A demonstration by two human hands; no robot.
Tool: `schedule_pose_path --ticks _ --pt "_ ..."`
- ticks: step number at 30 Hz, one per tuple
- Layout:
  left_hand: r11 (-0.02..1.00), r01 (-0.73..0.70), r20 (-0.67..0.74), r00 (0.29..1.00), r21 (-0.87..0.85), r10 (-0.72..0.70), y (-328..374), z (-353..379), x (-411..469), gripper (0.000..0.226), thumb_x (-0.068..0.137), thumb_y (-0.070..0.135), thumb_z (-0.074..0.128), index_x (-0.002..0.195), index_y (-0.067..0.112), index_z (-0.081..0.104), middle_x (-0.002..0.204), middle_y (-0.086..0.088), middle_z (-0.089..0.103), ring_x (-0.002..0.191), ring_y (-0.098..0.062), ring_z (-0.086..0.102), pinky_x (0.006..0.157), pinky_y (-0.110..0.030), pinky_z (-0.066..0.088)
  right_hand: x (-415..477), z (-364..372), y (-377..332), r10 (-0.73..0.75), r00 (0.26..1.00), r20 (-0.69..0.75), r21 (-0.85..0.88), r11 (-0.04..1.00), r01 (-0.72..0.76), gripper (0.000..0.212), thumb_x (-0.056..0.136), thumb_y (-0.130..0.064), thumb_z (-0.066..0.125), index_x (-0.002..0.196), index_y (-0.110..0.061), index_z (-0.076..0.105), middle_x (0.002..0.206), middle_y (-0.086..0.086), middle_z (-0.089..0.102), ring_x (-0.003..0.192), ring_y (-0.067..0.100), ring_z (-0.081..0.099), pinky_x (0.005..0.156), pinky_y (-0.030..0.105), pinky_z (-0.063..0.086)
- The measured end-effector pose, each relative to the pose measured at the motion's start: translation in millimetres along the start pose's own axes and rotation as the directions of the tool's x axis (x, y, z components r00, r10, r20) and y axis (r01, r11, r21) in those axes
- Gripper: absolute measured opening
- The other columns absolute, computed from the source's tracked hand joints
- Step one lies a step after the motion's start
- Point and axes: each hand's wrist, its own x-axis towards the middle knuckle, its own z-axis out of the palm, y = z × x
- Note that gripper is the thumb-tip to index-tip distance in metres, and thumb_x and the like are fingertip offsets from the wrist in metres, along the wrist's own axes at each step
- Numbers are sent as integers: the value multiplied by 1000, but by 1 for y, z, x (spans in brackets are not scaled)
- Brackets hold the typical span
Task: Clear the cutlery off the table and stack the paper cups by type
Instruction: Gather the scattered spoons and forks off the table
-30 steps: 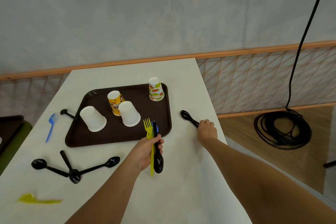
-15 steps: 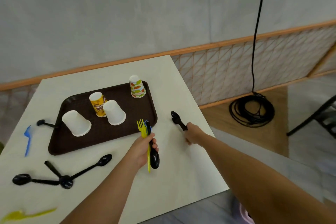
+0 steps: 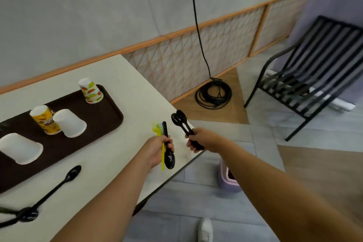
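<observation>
My left hand (image 3: 157, 148) is closed around a bundle of cutlery (image 3: 166, 144): a yellow fork, a blue piece and a black spoon with its bowl pointing down. My right hand (image 3: 203, 139) grips two black spoons (image 3: 179, 120) lifted off the table near its right edge. On the brown tray (image 3: 94, 125) stand upside-down cups: two white cups (image 3: 69, 123) (image 3: 20, 150), a yellow printed cup (image 3: 45, 119) and a green-and-orange patterned cup (image 3: 90, 90). More black spoons (image 3: 59, 184) lie on the table at the lower left.
The cream table (image 3: 117, 76) ends just right of my hands. A small lilac bin (image 3: 225, 179) stands on the floor under my right forearm. A black slatted chair (image 3: 312, 76) and a coiled black cable (image 3: 213, 93) are to the right. My white shoe (image 3: 205, 230) shows below.
My right hand has lifted black spoons off the table and now holds them in the air. The view has swung right, showing the chair and the bin. My left hand keeps its bundle.
</observation>
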Motion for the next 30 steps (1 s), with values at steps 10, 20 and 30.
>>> schedule_pose_path --ticks 10,20,30 --pt "942 -2 251 964 334 -88 -75 115 18 18 96 -5 37 82 4 45 70 -7 49 41 -6 47 44 -19 45 -70 -106 89 105 978 -182 204 977 -67 23 100 -3 34 117 4 49 75 11 56 63 18 52 59 28 47" --pt "905 186 76 970 382 -231 -177 197 86 26 97 -3 35 75 7 45 67 -7 47 30 -3 44 37 -16 42 -62 -208 220 314 940 -135 241 930 -276 23 100 -2 33 89 -7 52 71 10 57 57 17 53 50 23 47" --pt "785 411 -65 899 464 -433 -279 222 180 28 99 1 37 72 6 48 64 -5 47 44 -8 41 39 -18 41 -10 -236 332 584 811 22 348 756 -554 24 100 -2 31 82 -7 47 71 10 54 56 15 47 44 21 40"
